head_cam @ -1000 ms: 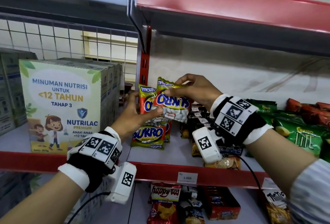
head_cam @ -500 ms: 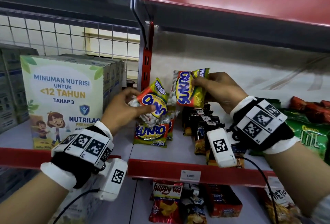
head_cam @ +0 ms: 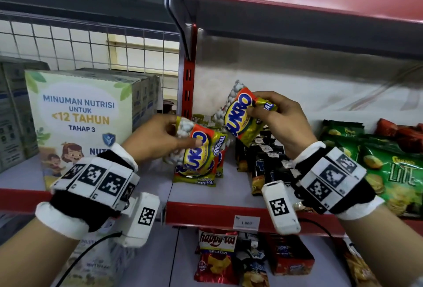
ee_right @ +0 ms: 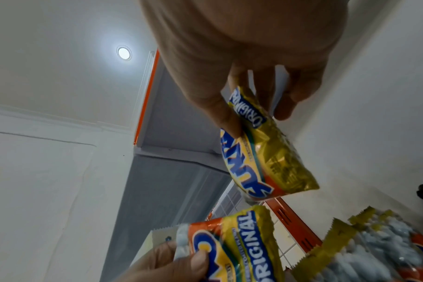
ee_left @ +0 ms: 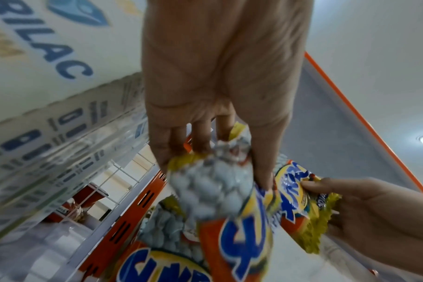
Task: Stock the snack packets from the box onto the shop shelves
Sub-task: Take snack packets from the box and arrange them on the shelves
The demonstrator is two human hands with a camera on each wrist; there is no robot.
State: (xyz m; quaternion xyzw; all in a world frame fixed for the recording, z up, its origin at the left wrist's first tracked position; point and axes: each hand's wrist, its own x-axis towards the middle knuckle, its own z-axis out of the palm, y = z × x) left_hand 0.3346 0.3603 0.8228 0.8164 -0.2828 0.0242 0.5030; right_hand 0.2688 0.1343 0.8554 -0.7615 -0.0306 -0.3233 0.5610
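Observation:
My left hand (head_cam: pixel 174 135) grips a yellow-and-orange Sukro peanut packet (head_cam: pixel 201 149) by its clear end, thumb across the front, just above the Sukro packets standing on the shelf (head_cam: pixel 196 178). The left wrist view shows the fingers curled behind that packet (ee_left: pixel 215 183). My right hand (head_cam: pixel 263 108) pinches a second Sukro packet (head_cam: pixel 242 117) by its upper edge and holds it tilted in the air, up and right of the first. The right wrist view shows thumb and fingers pinching this packet (ee_right: pixel 261 152), with the left hand's packet (ee_right: pixel 234 246) below.
The shelf has a red front rail (head_cam: pixel 217 215) with a price tag (head_cam: pixel 247 222). Black snack packs (head_cam: pixel 265 160) stand right of the Sukro stack, green chip bags (head_cam: pixel 389 167) further right. A Nutrilac box (head_cam: pixel 77 122) stands on the left. More snacks (head_cam: pixel 217 257) fill the shelf below.
The two packets, held together a second ago, have come apart. The right hand lifted its packet up and right and turned it on end; the left hand's packet sank toward the shelf stack.

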